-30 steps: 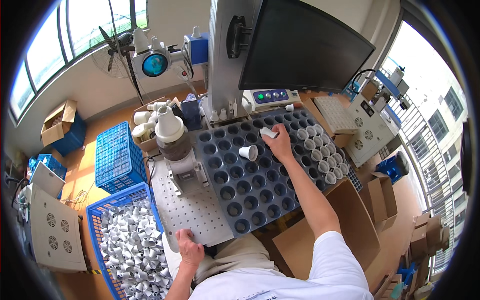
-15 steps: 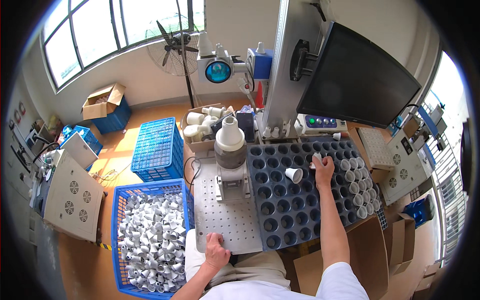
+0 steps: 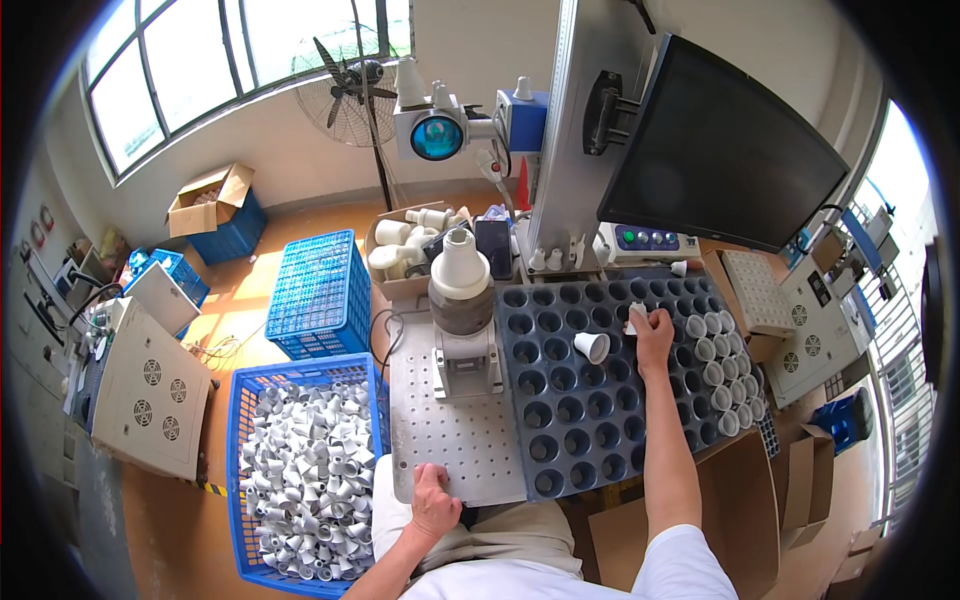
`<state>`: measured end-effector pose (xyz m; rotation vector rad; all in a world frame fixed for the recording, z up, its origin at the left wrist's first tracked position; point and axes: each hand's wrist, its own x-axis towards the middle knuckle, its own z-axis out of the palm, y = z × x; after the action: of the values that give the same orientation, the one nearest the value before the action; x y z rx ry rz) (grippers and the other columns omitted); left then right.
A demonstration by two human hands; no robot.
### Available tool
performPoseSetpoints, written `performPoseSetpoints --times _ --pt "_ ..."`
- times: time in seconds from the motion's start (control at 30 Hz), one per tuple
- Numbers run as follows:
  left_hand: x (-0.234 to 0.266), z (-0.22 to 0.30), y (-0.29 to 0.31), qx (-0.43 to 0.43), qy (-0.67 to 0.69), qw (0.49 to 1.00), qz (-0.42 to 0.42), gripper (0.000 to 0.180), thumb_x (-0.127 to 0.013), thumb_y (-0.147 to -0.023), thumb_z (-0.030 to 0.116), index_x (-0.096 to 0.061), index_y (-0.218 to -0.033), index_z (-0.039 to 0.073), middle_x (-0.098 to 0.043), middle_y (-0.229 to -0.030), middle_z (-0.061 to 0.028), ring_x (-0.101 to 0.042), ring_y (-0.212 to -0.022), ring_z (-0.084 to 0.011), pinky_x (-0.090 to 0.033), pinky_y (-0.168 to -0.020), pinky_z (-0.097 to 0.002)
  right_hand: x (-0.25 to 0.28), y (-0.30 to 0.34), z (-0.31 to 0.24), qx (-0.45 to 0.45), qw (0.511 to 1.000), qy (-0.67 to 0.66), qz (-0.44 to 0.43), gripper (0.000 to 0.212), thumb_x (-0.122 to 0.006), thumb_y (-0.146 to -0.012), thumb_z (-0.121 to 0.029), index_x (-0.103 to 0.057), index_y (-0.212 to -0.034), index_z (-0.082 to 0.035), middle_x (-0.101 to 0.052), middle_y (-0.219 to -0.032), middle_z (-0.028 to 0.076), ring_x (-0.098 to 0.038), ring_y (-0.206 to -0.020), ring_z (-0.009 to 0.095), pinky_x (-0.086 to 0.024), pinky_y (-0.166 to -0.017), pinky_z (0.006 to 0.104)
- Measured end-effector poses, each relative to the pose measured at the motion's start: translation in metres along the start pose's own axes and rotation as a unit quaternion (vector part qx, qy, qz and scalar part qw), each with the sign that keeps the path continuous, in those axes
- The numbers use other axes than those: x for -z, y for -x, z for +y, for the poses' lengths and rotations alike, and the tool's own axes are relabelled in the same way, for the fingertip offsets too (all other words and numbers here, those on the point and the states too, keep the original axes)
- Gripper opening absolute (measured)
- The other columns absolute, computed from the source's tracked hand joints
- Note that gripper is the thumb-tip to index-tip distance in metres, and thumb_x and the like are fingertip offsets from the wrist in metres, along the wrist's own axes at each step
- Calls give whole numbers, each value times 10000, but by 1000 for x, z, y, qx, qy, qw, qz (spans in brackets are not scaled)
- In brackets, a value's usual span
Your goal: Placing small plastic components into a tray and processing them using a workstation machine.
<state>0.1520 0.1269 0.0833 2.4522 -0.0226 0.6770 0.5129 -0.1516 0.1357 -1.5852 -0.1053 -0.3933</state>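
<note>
My right hand (image 3: 654,335) is over the middle of the black tray of round pockets (image 3: 545,448). Its fingers pinch a small white piece (image 3: 636,318), mostly covered, whose kind I cannot make out. Just left of that hand, a white cone-shaped cup (image 3: 592,347) lies tilted on the tray. Several more white cups (image 3: 722,372) stand mouth up in pockets on the tray's right side. My left hand (image 3: 434,502) rests with curled fingers at the front edge of the perforated metal plate (image 3: 462,440); what they hold, if anything, is hidden.
A white cone (image 3: 459,268) sits on the fixture standing on the plate, below a round blue lens (image 3: 437,138). At left, a blue basket (image 3: 236,440) holds many white cups. A dark monitor (image 3: 725,150) overhangs the tray's back right. Open cardboard boxes (image 3: 735,490) stand at lower right.
My right hand stays over the same part of the tray, still pinching the white piece, with its grip slightly turned. The view has shifted a little; my left hand has not moved.
</note>
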Motion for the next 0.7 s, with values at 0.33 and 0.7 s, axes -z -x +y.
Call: performPoseSetpoints --times 0.33,0.7 --pt "0 1 1 -5 6 1000 -1 218 -578 -514 59 -477 -690 -22 -438 -828 -165 -418 -790 -349 -365 -748 -437 5 0 1 5 1000 5 -8 405 -740 -792 -128 -352 -681 -96 -402 -681 -29 -388 -631 77 -370 -581 243" --pt "0 3 1 6 8 1000 -3 190 -545 -526 19 -476 -697 -26 -432 -838 -169 -410 -792 -351 -364 -745 -422 3 3 -6 -5 1000 -7 -11 396 -739 -790 -128 -360 -678 -98 -407 -677 -29 -399 -633 75 -372 -580 241"
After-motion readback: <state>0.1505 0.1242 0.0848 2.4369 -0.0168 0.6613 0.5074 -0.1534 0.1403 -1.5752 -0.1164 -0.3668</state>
